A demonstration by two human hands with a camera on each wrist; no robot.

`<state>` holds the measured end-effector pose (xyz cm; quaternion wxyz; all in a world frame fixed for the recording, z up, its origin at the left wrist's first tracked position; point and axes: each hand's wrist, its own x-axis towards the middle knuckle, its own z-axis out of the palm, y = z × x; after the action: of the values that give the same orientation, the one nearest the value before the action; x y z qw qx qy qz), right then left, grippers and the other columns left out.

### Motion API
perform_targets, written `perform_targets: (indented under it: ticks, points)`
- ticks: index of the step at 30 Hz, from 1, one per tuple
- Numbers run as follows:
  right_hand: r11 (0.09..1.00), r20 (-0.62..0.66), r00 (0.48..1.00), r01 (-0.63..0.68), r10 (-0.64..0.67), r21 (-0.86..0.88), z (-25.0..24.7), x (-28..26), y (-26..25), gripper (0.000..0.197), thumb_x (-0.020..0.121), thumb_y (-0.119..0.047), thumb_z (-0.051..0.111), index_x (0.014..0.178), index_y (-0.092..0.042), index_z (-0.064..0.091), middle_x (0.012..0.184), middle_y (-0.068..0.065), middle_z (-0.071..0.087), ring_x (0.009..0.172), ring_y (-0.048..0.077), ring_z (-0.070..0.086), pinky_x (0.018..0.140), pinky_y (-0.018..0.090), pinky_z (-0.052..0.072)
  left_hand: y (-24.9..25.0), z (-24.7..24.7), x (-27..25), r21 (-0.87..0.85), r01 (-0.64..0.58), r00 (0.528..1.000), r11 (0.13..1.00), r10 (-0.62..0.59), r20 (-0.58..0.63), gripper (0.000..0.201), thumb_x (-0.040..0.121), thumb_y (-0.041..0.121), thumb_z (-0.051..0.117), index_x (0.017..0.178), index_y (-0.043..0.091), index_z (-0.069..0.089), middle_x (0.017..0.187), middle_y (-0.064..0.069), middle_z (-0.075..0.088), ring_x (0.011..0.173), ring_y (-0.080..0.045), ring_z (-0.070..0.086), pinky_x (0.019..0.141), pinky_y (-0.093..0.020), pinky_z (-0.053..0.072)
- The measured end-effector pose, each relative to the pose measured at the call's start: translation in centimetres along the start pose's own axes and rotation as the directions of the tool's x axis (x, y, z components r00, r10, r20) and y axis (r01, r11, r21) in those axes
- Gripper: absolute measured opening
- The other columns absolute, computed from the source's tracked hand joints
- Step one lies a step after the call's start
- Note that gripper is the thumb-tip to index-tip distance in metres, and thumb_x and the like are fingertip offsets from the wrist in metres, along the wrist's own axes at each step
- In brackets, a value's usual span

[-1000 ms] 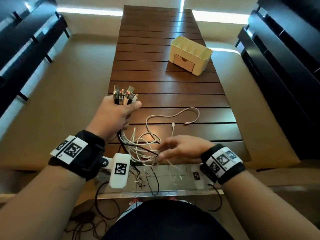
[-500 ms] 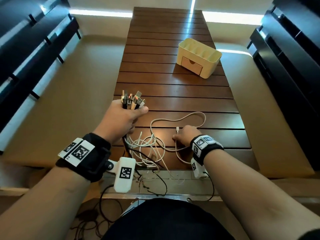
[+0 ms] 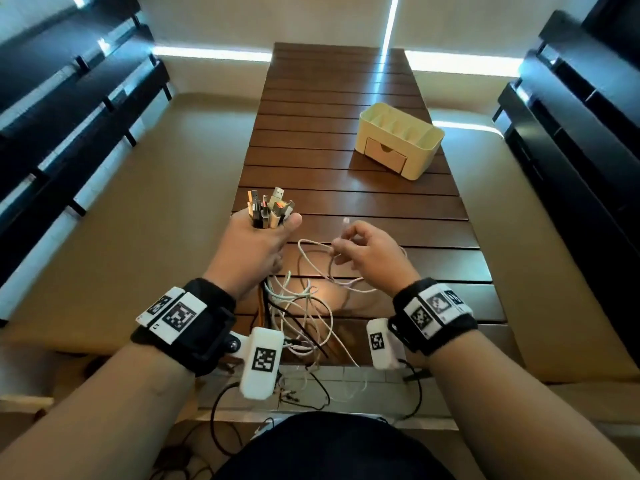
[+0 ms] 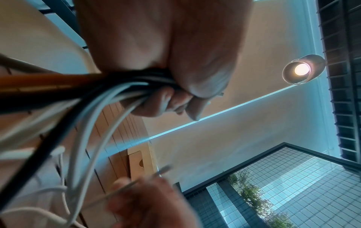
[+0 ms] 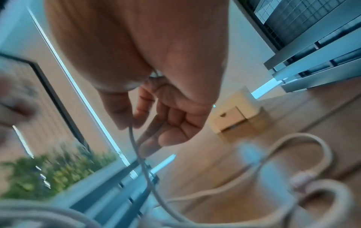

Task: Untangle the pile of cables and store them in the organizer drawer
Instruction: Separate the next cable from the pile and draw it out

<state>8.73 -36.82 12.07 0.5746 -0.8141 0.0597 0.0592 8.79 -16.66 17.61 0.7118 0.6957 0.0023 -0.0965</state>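
Left hand (image 3: 254, 245): fist closed round a bundle of cable ends (image 3: 268, 209), raised above the near part of the surface (image 3: 346, 202); the grip is tight, thumb across the top, and the plugs stick up out of the fist.
Cords under the fist: white, black and orange strands (image 4: 82, 92) come out of the bottom of the left hand and hang toward the near edge.
Right hand (image 3: 367, 251): just right of the left hand, also raised; thumb and forefinger pinch a thin white cable (image 3: 313, 247) close to its tip, the other fingers loosely curled. The grip is narrow, holding that one cable.
White cable: loops down from the pinch to the surface and runs into the tangle.
Tangle (image 3: 304, 317): loose white and black cords on the near edge of the surface, between the two wrists, some hanging over the edge.
Organizer (image 3: 401, 140): cream box on the far right of the surface, well apart from both hands; its drawer (image 3: 386, 155) faces near-left and is closed.
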Motion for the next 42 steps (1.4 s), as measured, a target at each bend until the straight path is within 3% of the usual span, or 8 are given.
perform_targets:
  ticks: [6, 10, 18, 24, 30, 34, 36, 42]
  points:
    - [0.931, -0.075, 0.96, 0.279, -0.269, 0.234, -1.1, -4.1, -7.6, 0.008, 0.095, -0.008, 0.065, 0.088, -0.01, 0.062, 0.074, 0.007, 0.07, 0.06, 0.012, 0.06, 0.059, 0.02, 0.05, 1.8, 1.6, -0.4, -0.035, -0.156, 0.988, 0.987, 0.156, 0.007, 0.016, 0.096, 0.025, 0.065, 0.083, 0.016, 0.059, 0.053, 0.005, 0.047, 0.047, -0.012, 0.046, 0.044, -0.024, 0.039]
    - [0.917, -0.12, 0.942, 0.332, -0.312, 0.222, -0.2, -4.7, -8.4, 0.004, 0.092, -0.009, 0.069, 0.091, -0.008, 0.065, 0.075, 0.015, 0.07, 0.064, 0.022, 0.06, 0.064, 0.032, 0.054, 3.1, 2.7, -1.0, -0.095, -0.267, 0.957, 0.959, 0.275, 0.086, 0.012, 0.096, 0.023, 0.062, 0.089, 0.014, 0.061, 0.057, 0.008, 0.05, 0.045, -0.006, 0.04, 0.041, -0.022, 0.035]
    - [0.869, -0.135, 0.913, 0.409, -0.386, 0.278, -0.2, -6.1, -9.2, 0.008, 0.093, -0.001, 0.065, 0.1, 0.0, 0.068, 0.08, 0.013, 0.07, 0.07, 0.009, 0.064, 0.065, 0.019, 0.051, 4.2, 3.5, -1.9, -0.078, -0.4, 0.904, 0.913, 0.407, 0.128, 0.017, 0.101, 0.008, 0.055, 0.084, 0.012, 0.058, 0.054, 0.013, 0.055, 0.046, 0.001, 0.049, 0.045, -0.014, 0.039]
    - [0.838, -0.084, 0.893, 0.445, -0.443, 0.316, -0.1, -6.4, -8.7, 0.021, 0.088, -0.002, 0.067, 0.104, -0.015, 0.071, 0.098, 0.02, 0.072, 0.095, 0.042, 0.067, 0.09, 0.053, 0.057, 4.3, 3.5, -2.2, -0.096, -0.351, 0.929, 0.932, 0.359, 0.088, 0.017, 0.1, 0.013, 0.057, 0.084, 0.013, 0.06, 0.053, 0.012, 0.053, 0.046, -0.001, 0.048, 0.045, -0.018, 0.04]
    - [0.854, -0.078, 0.894, 0.445, -0.442, 0.27, -0.3, -6.3, -8.6, 0.023, 0.088, 0.004, 0.066, 0.089, -0.019, 0.069, 0.076, -0.006, 0.066, 0.073, 0.011, 0.062, 0.072, 0.028, 0.055, 4.0, 3.2, -1.9, -0.115, -0.344, 0.913, 0.932, 0.36, 0.192, 0.016, 0.088, 0.033, 0.071, 0.08, 0.022, 0.062, 0.071, -0.013, 0.042, 0.053, -0.018, 0.037, 0.044, -0.026, 0.032]
    - [0.854, -0.037, 0.904, 0.414, -0.425, 0.315, 0.1, -6.5, -8.7, 0.019, 0.089, 0.003, 0.065, 0.093, -0.016, 0.066, 0.087, 0.02, 0.07, 0.078, 0.03, 0.067, 0.076, 0.041, 0.061, 4.1, 3.4, -2.1, -0.072, -0.413, 0.896, 0.908, 0.42, 0.147, 0.018, 0.092, 0.022, 0.069, 0.075, 0.026, 0.068, 0.069, -0.007, 0.056, 0.06, -0.029, 0.056, 0.053, -0.037, 0.051]
    - [0.855, 0.012, 0.917, 0.368, -0.4, 0.366, 0.0, -6.8, -8.8, 0.017, 0.092, 0.004, 0.063, 0.097, -0.013, 0.062, 0.083, 0.017, 0.067, 0.074, 0.025, 0.065, 0.069, 0.033, 0.058, 4.0, 3.4, -2.2, -0.066, -0.428, 0.894, 0.901, 0.433, 0.116, 0.015, 0.093, 0.024, 0.069, 0.079, 0.029, 0.07, 0.074, -0.007, 0.062, 0.067, -0.038, 0.062, 0.062, -0.048, 0.056]
    - [0.877, 0.132, 0.942, 0.228, -0.309, 0.423, -0.6, -6.6, -7.6, 0.012, 0.093, 0.001, 0.062, 0.1, -0.005, 0.055, 0.068, 0.007, 0.06, 0.052, 0.016, 0.055, 0.051, 0.028, 0.049, 3.9, 3.3, -1.4, -0.08, -0.418, 0.908, 0.905, 0.416, -0.039, 0.012, 0.094, 0.026, 0.064, 0.088, 0.016, 0.066, 0.072, 0.005, 0.063, 0.073, -0.014, 0.068, 0.068, -0.034, 0.057]
